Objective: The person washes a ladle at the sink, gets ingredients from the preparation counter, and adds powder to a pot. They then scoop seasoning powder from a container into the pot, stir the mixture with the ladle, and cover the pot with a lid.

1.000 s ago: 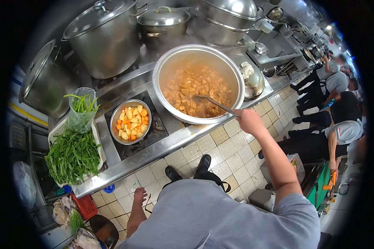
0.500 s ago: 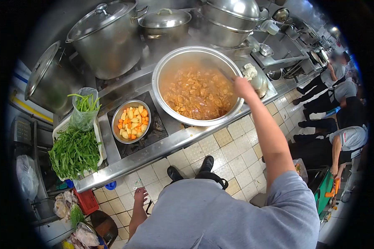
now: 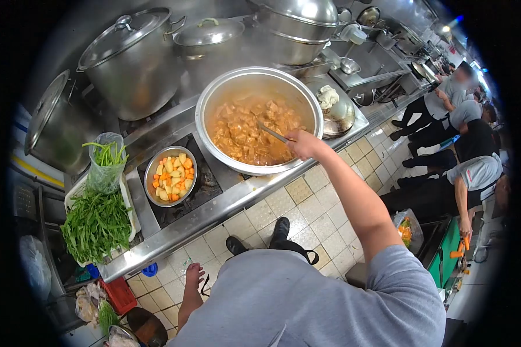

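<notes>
Right hand point(image 3: 304, 144), gripping utensil point(image 3: 274, 134), swung to lower right of pot point(image 3: 200, 118), likely mid-stir; left hand point(image 3: 194, 273) loosely open, lower left.

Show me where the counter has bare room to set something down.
A narrow steel strip lies bare between tray and bowl, as does the front edge before the bowl. It is crowded behind, with lidded pots, and over the pot, where the right hand grips a spoon.

One wide pan point(image 3: 259, 82), one utensil point(image 3: 274, 132), one bowl point(image 3: 151, 179), four lidded pots point(image 3: 134, 81), one red crate point(image 3: 120, 296); perhaps four or five co-workers point(image 3: 473, 172).
</notes>
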The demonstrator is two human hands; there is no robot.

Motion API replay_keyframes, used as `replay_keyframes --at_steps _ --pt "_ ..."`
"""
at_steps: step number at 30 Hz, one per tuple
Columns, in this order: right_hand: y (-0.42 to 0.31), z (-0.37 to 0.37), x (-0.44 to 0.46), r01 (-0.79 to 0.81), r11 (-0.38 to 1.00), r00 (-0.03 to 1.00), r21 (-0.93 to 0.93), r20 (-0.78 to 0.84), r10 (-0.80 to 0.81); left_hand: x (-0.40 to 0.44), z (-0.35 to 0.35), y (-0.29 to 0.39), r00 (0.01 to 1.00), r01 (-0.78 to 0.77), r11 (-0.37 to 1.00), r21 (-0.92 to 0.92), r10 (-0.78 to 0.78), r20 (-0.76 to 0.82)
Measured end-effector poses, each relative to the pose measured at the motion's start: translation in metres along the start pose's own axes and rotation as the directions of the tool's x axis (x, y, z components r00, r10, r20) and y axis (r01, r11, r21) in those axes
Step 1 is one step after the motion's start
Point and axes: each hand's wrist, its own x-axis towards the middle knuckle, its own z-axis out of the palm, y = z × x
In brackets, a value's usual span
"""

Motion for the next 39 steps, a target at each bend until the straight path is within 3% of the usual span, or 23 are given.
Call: replay_keyframes --at_steps 2,6,10,13,15,17,20,24,26,33,35,39 --pt "0.0 -0.011 -0.032 0.272 0.903 0.951 -0.331 -0.047 -0.304 -0.001 0.002 0.012 0.998 0.029 0.999 0.035 -0.027 -0.056" --pt "-0.031 -0.047 -0.1 0.182 0.913 0.962 -0.365 -0.124 -0.242 0.004 -0.005 0.02 0.997 0.014 1.0 0.025 -0.012 -0.071" --pt "-0.054 -0.059 -0.106 0.144 0.896 0.957 -0.42 -0.172 -0.234 0.006 -0.016 0.013 0.998 -0.003 0.999 0.043 0.006 -0.069" --pt "-0.083 -0.027 -0.089 0.187 0.847 0.929 -0.498 -0.19 -0.317 0.005 -0.02 0.01 0.997 0.02 0.996 0.085 -0.014 -0.071" --pt "-0.077 0.013 -0.054 0.139 0.835 0.961 -0.532 -0.133 -0.244 0.003 -0.02 0.011 0.997 0.027 0.995 0.101 -0.02 -0.07" --pt "-0.065 0.052 -0.047 0.16 0.73 0.927 -0.664 -0.153 -0.342 0.003 -0.02 0.013 0.997 0.034 0.993 0.113 -0.027 -0.07" --pt "-0.047 0.058 -0.075 0.181 0.683 0.92 -0.708 -0.123 -0.372 0.002 -0.022 0.014 0.998 0.019 0.997 0.077 -0.014 -0.062" --pt "-0.019 0.023 -0.118 0.168 0.689 0.929 -0.705 -0.12 -0.35 0.002 -0.027 0.006 0.998 0.017 0.995 0.096 -0.011 -0.067" --pt "-0.01 0.002 -0.137 0.145 0.626 0.903 -0.766 -0.156 -0.401 0.006 -0.032 0.0 0.998 0.03 0.995 0.097 -0.024 -0.06" --pt "-0.067 -0.08 -0.231 0.092 0.683 0.923 -0.725 -0.195 -0.33 0.014 -0.035 -0.01 0.995 0.08 0.993 0.087 -0.074 -0.071" --pt "-0.071 -0.09 -0.236 0.036 0.685 0.963 -0.727 -0.158 -0.218 0.013 -0.036 -0.009 0.995 0.076 0.993 0.095 -0.07 -0.065" --pt "-0.033 -0.07 -0.182 0.077 0.668 0.966 -0.74 -0.11 -0.233 0.009 -0.032 -0.001 0.997 0.056 0.994 0.094 -0.051 -0.059"
